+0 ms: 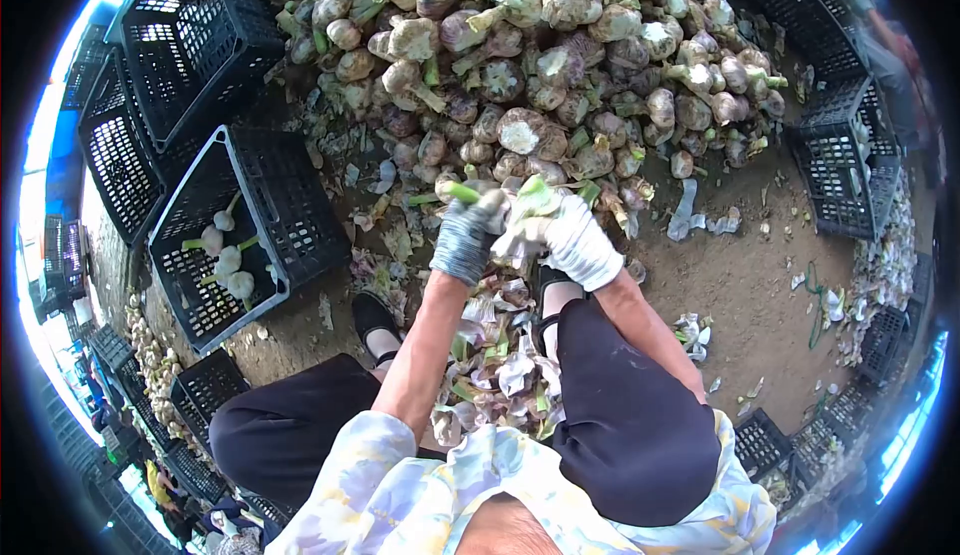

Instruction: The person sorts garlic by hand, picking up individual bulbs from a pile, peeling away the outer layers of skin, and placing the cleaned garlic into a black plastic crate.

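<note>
My left hand [468, 235], in a grey knit glove, is closed round a garlic bulb whose cut green stem [462, 192] sticks out past the fingers. Most of the bulb is hidden by the glove. Close beside it, my right hand [580, 242], in a whiter glove, is closed on a strip of pale green garlic skin [537, 198]. Both hands are slightly blurred. Just beyond them rises a large heap of unpeeled garlic [520, 135], with purplish, dirt-marked bulbs and short stems. Below the hands, loose peelings [510, 375] cover the ground between my feet.
A black plastic crate [278, 217] on the left, tilted, holds several white peeled bulbs [240, 285]. More black crates [185, 45] stand behind it. Another crate [840, 160] stands to the right. Scattered skins [690, 215] lie on the dirt floor. Other people [235, 530] are at the lower left.
</note>
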A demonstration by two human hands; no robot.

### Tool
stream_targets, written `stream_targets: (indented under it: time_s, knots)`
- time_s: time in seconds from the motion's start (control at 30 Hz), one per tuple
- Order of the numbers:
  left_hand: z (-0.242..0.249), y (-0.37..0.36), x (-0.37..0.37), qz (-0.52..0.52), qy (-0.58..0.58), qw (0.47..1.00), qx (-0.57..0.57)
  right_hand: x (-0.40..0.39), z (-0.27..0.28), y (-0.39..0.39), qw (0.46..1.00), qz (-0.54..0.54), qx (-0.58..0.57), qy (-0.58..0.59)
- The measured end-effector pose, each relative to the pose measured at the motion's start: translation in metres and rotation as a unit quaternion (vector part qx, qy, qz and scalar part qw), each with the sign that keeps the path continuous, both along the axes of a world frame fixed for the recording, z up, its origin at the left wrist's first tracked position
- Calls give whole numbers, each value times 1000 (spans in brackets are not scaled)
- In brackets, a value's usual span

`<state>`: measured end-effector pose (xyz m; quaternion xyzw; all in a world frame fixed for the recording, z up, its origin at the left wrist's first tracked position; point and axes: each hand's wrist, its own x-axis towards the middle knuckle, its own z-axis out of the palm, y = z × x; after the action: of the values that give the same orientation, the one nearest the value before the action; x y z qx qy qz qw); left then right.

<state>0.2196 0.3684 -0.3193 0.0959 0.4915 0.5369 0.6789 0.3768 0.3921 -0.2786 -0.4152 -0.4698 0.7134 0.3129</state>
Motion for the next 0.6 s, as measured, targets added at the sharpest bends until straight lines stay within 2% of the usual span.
stream_targets:
  time_s: [0.07,0.1,0.13,0.2,0.23,0.27,0.3,0.33,0.37,0.4,0.43,0.47,0.53,0.57,0.6]
  knots:
    - [-10,1,-3,98,-214,971,-52,13,4,10,999,-21,-14,-42]
    - [-6,-8,-3,97,-141,985,-24,11,-6,12,991,-84,51,-90]
    - [-2,-13,-3,96,-140,985,-28,12,-6,17,954,-108,164,-227]
    - [16,-8,3,74,-153,984,49,17,-19,34,896,-146,248,-337]
    - [11,-6,4,120,-111,985,49,20,-32,43,845,-170,313,-400]
    - [26,-2,-2,74,-137,987,50,24,-42,51,783,-193,373,-459]
    - [30,-3,-6,63,-157,983,76,25,-40,57,821,-130,269,-487]
    - [32,-5,-11,52,-176,978,101,29,-39,55,822,-130,268,-486]
    - [31,-1,-16,17,-162,975,148,33,-38,50,820,-52,327,-467]
    - [30,0,-18,21,-161,975,149,33,-35,45,810,27,385,-442]
    - [27,0,-19,42,-163,977,130,26,7,37,835,9,380,-397]
    - [25,1,-20,61,-166,978,110,21,17,34,835,10,380,-397]
    - [23,2,-15,68,-174,977,99,17,27,27,860,63,404,-304]
    - [20,1,-12,44,-178,978,102,12,10,17,836,82,425,-336]
    - [20,1,-11,22,-181,978,106,2,14,14,854,142,345,-362]
